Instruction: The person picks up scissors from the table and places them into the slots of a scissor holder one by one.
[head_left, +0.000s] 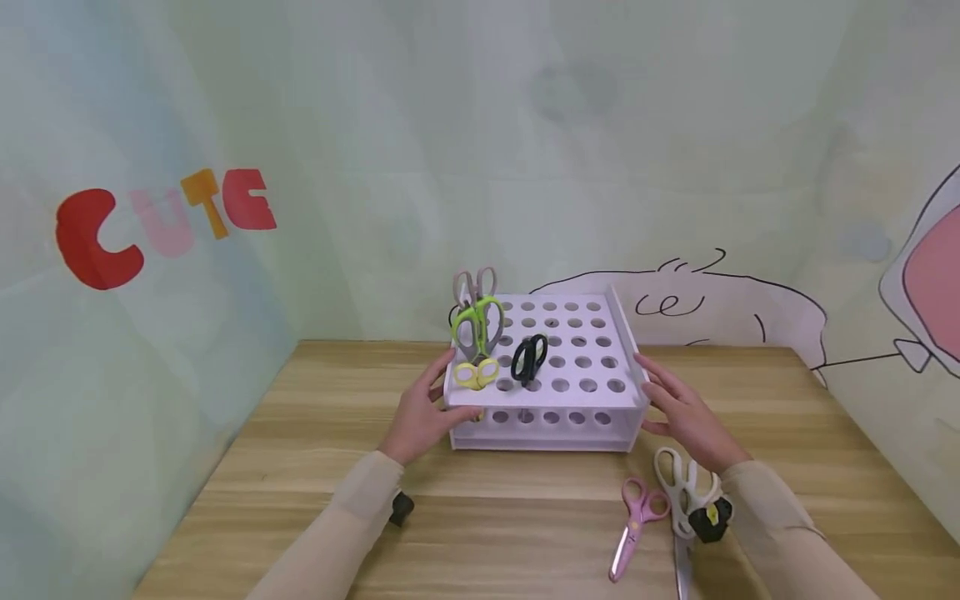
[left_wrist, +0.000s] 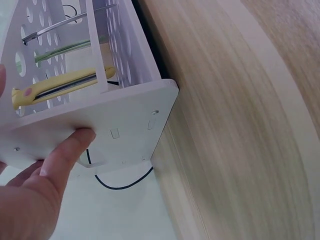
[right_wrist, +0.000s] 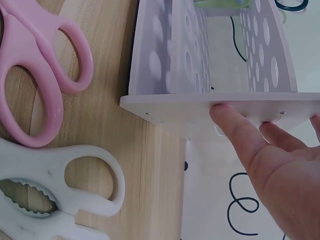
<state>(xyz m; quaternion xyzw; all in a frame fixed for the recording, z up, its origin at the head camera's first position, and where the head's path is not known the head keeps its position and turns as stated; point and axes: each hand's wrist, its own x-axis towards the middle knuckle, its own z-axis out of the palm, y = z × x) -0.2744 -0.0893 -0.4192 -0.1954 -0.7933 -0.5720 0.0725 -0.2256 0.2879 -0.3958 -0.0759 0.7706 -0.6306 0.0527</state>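
In the head view, a white rack with rows of round holes stands on the table between both hands. The left hand touches its left side panel with fairly straight fingers, thumb across the front corner. On the right panel press the extended fingers of the right hand. Upright at the rack's left are mauve-handled scissors, green-and-grey scissors and yellow scissors. Black-handled scissors stand nearer the middle. Blades hang inside, among them a yellow-covered blade in the left wrist view.
Pink scissors and white-handled scissors with a toothed inner grip lie on the wooden table, close to the right forearm. Behind the rack hangs a pale wall covering with drawings and coloured letters.
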